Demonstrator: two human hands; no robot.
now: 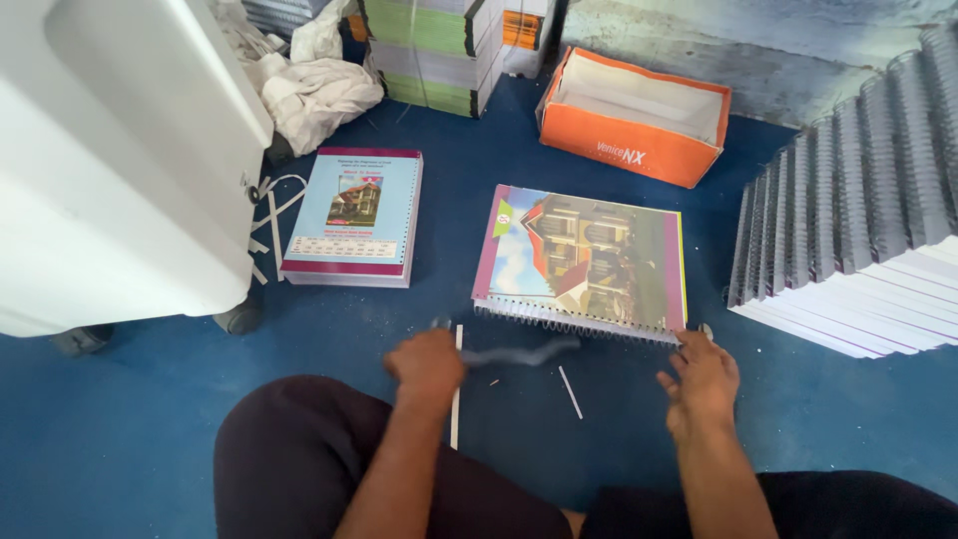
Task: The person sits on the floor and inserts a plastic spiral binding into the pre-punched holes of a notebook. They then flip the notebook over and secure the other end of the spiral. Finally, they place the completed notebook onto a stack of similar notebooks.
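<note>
A book with a colourful house picture on its cover (584, 257) lies on the blue floor in front of me, its grey spiral comb (574, 323) along the near edge. My left hand (429, 361) is closed around a blurred grey spiral strip (524, 352) that reaches toward the comb. My right hand (702, 379) rests with fingers spread at the book's near right corner, touching the end of the comb. My dark-clothed knees fill the bottom of the view.
A second bound book with a light blue cover (354, 215) lies to the left. A white machine on wheels (120, 160) stands far left. An orange box (634, 115), stacked books (429, 50), crumpled cloth (309, 85), and spiral-bound stacks (858, 210) at right surround me. Thin white strips (457, 394) lie nearby.
</note>
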